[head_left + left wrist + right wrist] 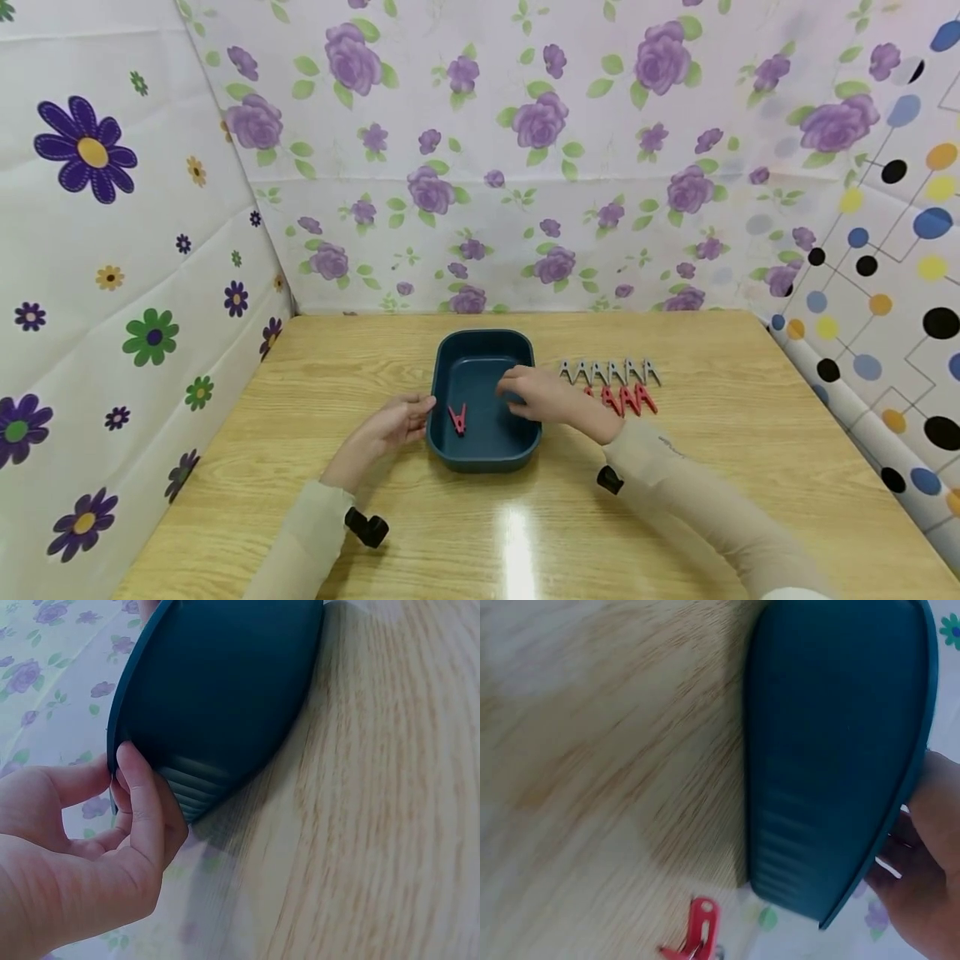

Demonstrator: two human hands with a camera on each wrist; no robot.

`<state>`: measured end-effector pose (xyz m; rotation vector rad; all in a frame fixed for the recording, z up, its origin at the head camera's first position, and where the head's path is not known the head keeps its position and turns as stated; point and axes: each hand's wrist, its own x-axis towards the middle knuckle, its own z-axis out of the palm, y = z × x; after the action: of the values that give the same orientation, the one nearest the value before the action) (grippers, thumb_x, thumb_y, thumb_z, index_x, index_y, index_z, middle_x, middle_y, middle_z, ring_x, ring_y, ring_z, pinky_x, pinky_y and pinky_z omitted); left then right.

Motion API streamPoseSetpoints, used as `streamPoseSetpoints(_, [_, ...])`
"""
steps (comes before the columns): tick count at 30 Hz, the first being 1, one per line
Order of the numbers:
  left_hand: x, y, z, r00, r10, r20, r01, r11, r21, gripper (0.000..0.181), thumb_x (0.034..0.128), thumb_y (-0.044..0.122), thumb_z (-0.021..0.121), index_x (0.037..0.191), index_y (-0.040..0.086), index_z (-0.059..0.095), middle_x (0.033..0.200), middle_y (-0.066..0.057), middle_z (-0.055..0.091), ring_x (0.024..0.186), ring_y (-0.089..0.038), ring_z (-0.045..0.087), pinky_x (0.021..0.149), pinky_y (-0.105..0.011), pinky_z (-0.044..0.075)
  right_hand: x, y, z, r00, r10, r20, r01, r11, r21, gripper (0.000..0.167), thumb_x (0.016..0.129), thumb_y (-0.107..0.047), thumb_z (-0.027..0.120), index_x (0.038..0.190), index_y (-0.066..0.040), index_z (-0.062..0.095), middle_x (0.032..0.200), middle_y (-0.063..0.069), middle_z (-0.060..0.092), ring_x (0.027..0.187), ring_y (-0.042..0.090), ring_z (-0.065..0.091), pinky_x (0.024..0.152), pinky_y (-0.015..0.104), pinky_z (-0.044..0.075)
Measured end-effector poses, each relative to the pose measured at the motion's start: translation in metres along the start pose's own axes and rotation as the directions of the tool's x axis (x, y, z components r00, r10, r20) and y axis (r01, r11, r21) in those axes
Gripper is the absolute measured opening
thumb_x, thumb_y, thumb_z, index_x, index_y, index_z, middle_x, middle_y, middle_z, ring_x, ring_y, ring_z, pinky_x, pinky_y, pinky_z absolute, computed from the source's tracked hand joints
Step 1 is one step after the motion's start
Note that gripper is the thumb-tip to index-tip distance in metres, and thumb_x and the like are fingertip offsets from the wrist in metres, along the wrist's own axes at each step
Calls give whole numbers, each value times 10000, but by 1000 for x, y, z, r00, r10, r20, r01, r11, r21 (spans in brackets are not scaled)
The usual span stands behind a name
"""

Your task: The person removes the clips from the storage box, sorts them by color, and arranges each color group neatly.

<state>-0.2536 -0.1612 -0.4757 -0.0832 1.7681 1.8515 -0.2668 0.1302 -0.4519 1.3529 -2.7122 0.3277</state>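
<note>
A dark teal plastic tub (480,463) stands on the table, with one red clothespin (458,420) on its floor. At the tub's left side my left hand (392,427) pinches the rim; the left wrist view shows thumb and fingers at the rim and outer wall. My right hand (551,395) reaches over the right rim, fingers bent loosely above the tub's inside. A gap shows between its thumb and forefinger, and I see nothing held there. The right wrist view has the tub's outer wall (825,757) in front of those fingers.
Right of the tub stand a row of several grey clothespins (613,372) and a nearer row of several red clothespins (630,400), partly covered by my right hand. The wooden table (750,467) meets flowered cloth (480,217) at the back; patterned cloths hang at both sides.
</note>
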Motion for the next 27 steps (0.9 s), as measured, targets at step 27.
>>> streamPoseSetpoints(27, [0,0,-3,999,-4,36,4,1000,8,421,999,219,541,1304,-61,465,828,51,643,721,-50,598,651,-177,513,39,-28,27,973,-10,232,31,996,-87,457,930,-233,652,1368,-195,526,1310,20,596,1159,206,557,925,368,503])
